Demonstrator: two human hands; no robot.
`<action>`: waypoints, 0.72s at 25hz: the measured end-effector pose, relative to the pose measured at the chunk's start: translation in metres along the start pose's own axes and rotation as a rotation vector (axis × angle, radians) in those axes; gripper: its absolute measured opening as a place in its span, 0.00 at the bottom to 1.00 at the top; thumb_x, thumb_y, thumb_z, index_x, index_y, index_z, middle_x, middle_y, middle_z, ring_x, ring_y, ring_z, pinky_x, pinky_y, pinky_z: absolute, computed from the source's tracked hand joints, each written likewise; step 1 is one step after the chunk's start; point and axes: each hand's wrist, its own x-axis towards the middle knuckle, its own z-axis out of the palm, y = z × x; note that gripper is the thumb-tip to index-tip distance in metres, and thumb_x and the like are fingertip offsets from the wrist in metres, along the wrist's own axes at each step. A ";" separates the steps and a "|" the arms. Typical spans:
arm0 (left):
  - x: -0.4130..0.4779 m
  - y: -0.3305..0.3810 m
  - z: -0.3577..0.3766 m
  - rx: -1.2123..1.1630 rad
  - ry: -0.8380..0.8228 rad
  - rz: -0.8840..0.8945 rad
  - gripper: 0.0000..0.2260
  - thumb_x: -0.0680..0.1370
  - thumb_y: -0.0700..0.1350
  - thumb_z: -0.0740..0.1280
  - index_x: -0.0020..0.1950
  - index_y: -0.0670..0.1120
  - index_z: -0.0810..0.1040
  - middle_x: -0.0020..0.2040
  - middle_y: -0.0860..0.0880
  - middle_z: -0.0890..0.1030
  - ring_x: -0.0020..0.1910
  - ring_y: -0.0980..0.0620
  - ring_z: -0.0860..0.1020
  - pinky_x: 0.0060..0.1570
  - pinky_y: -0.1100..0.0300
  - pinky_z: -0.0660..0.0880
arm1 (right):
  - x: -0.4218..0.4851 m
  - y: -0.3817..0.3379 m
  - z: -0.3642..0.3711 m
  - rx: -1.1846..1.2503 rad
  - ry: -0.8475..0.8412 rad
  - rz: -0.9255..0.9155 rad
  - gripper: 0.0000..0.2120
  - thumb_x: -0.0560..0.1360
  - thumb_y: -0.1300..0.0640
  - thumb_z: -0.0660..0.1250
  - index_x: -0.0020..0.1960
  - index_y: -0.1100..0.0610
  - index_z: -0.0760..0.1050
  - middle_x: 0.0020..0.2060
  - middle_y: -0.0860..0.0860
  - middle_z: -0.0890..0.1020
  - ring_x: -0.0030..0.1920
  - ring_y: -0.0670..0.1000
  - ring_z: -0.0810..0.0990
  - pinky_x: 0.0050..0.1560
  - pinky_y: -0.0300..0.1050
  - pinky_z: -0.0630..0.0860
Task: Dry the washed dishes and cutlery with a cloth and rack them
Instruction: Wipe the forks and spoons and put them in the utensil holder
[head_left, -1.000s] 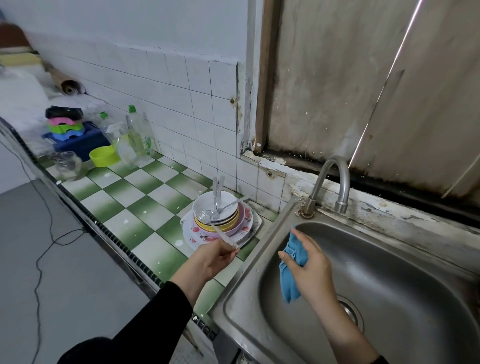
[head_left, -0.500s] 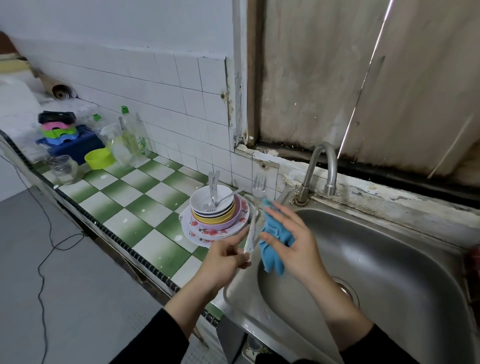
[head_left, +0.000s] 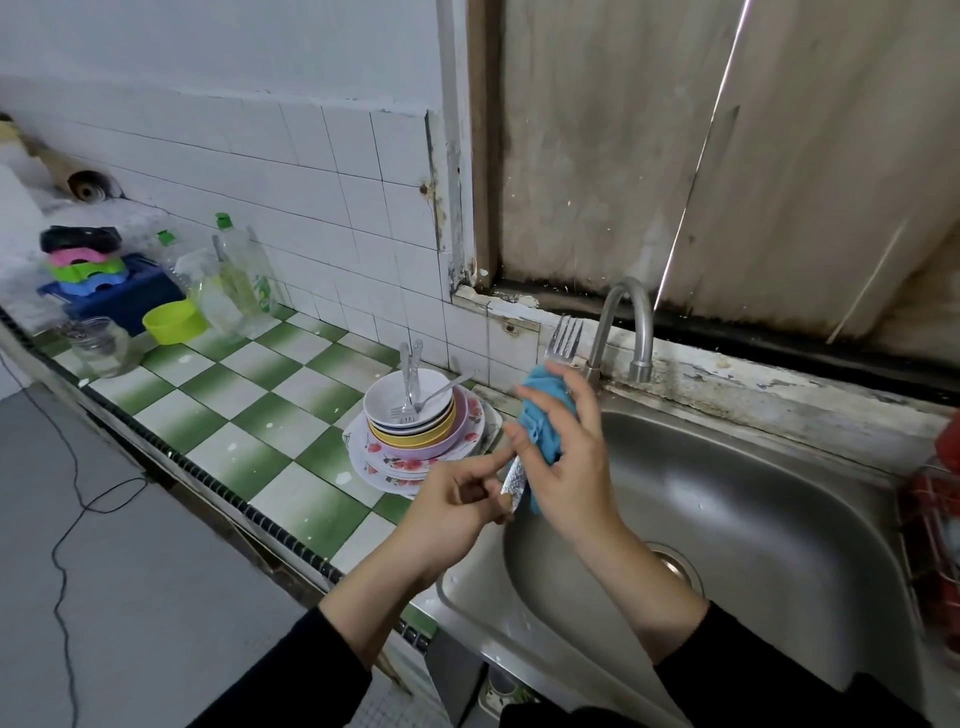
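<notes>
My left hand (head_left: 457, 499) pinches the handle end of a metal fork (head_left: 563, 340), which stands upright with its tines up beside the tap. My right hand (head_left: 569, 462) wraps a blue cloth (head_left: 543, 410) around the fork's shaft, hiding its middle. Both hands are over the sink's left rim. A stack of plates and bowls (head_left: 415, 434) sits on the green-and-white tiled counter (head_left: 249, 410), to the left of the hands. Several pieces of cutlery (head_left: 413, 384) lie in the top white bowl.
The steel sink (head_left: 753, 519) and its tap (head_left: 631, 322) lie to the right. A red wire rack (head_left: 935, 525) shows at the right edge. Bottles (head_left: 241, 275), a yellow-green bowl (head_left: 174, 322), a glass jar (head_left: 101, 345) and a blue tub (head_left: 119, 299) stand at the counter's far left.
My left hand lifted a fork from the top bowl and brought it to the sink edge. My right hand came up with the cloth and closed it around the fork's shaft.
</notes>
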 end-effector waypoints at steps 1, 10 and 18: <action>0.000 0.000 -0.003 0.021 -0.009 0.007 0.27 0.75 0.23 0.62 0.68 0.46 0.71 0.31 0.51 0.72 0.32 0.57 0.74 0.40 0.66 0.74 | -0.002 -0.003 -0.002 -0.014 -0.012 -0.030 0.18 0.75 0.49 0.68 0.58 0.61 0.80 0.69 0.58 0.65 0.70 0.53 0.66 0.70 0.39 0.65; -0.008 0.008 -0.014 0.144 -0.110 0.034 0.26 0.76 0.25 0.62 0.66 0.51 0.70 0.31 0.54 0.72 0.33 0.61 0.73 0.43 0.69 0.74 | 0.042 0.000 -0.029 0.183 0.041 0.217 0.15 0.70 0.59 0.74 0.49 0.40 0.78 0.59 0.53 0.72 0.60 0.53 0.76 0.54 0.44 0.81; -0.006 0.006 -0.024 0.231 -0.107 0.047 0.26 0.75 0.23 0.60 0.64 0.48 0.75 0.31 0.58 0.73 0.36 0.59 0.71 0.42 0.70 0.72 | 0.043 -0.005 -0.031 0.236 0.035 0.234 0.17 0.70 0.61 0.74 0.49 0.40 0.78 0.55 0.51 0.75 0.54 0.48 0.78 0.47 0.33 0.78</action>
